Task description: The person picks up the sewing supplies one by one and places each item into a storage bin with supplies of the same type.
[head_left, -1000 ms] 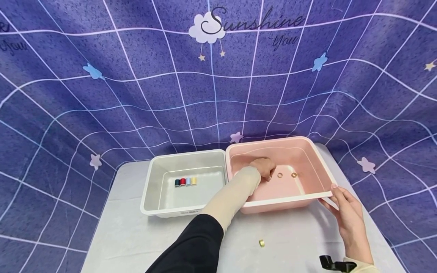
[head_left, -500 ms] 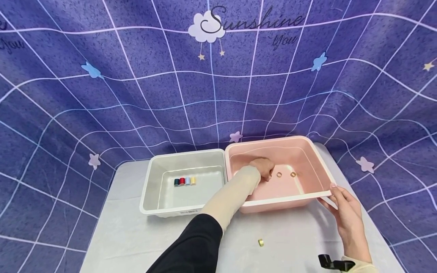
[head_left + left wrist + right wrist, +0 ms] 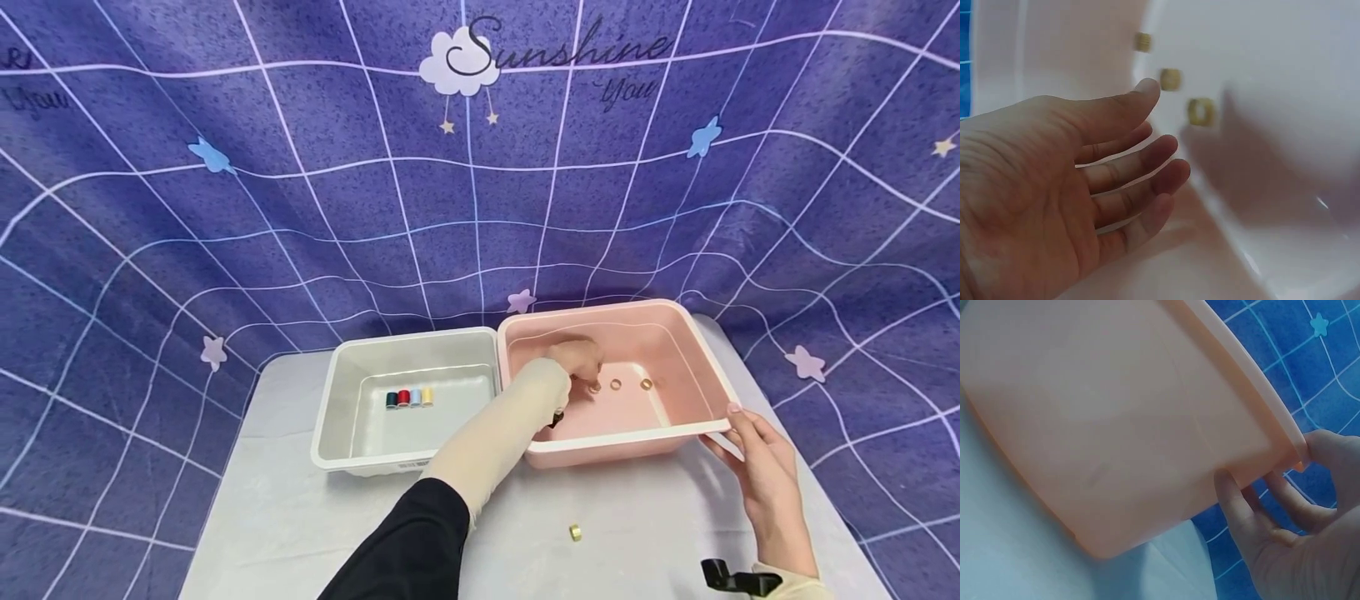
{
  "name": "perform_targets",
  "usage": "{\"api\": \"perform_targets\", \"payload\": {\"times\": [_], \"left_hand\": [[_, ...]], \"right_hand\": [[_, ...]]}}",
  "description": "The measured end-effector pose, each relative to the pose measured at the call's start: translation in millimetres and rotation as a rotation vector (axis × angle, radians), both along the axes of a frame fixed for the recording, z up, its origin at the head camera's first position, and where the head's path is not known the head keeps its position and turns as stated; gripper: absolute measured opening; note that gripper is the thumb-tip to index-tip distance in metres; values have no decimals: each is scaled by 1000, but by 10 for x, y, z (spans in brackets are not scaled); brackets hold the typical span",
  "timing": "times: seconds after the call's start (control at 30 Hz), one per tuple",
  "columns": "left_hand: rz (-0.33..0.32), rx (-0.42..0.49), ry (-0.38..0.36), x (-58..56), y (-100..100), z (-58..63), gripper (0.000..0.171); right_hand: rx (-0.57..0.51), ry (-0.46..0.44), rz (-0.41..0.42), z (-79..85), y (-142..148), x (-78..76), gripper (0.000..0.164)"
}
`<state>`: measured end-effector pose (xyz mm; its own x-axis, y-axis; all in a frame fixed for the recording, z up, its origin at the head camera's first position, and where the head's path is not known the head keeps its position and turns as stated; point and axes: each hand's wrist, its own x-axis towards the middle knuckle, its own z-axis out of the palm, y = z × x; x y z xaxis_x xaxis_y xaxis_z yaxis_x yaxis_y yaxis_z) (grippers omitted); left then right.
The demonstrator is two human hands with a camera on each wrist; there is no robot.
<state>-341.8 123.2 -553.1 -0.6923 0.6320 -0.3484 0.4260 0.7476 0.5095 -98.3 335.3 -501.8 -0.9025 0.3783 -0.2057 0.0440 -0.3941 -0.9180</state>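
Observation:
My left hand (image 3: 576, 357) is down inside the pink bin (image 3: 615, 440), its fingers loosely spread and holding nothing. Just off its fingertips, three small gold-coloured rings stand in a row on the bin floor, the closest ring (image 3: 1200, 112) beside a middle ring (image 3: 1170, 79) and a farther ring (image 3: 1143, 42). At the bin's front right corner my right hand (image 3: 768, 471) pinches the rim, thumb on top and fingers (image 3: 1235, 503) underneath against the outer wall.
A light grey bin (image 3: 375, 461) stands to the left against the pink one, with several thread spools (image 3: 409, 398) lined up inside. Another gold-coloured ring (image 3: 575, 532) lies on the white-covered table in front. A purple patterned cloth (image 3: 480, 192) hangs behind.
My left hand has let go and drawn back slightly, and a third ring now shows by its fingertips. The right hand has stayed at the rim.

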Motion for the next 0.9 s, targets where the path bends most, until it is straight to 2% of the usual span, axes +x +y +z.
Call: {"api": "perform_targets", "payload": {"times": [0.03,0.07,0.17,0.3,0.47,0.63,0.9], "left_hand": [[-58,-36,59,69,-16,234,19],[-106,-187,122,147,11,511,18],[-134,-172,204,266,-28,782,17],[-143,-68,276,320,-81,920,18],[-171,31,355,327,-120,983,26],[-178,74,400,410,-186,1059,31],[-124,89,517,556,-303,1133,27]], "right_hand": [[2,-1,-1,1,2,1,12],[1,-2,-2,2,2,2,12],[2,-6,-2,2,0,-1,12],[3,-8,-3,3,-5,-2,12],[-4,2,-14,6,-8,5,12],[-10,13,-10,1,-13,7,12],[-13,8,-11,0,-10,6,12]]}}
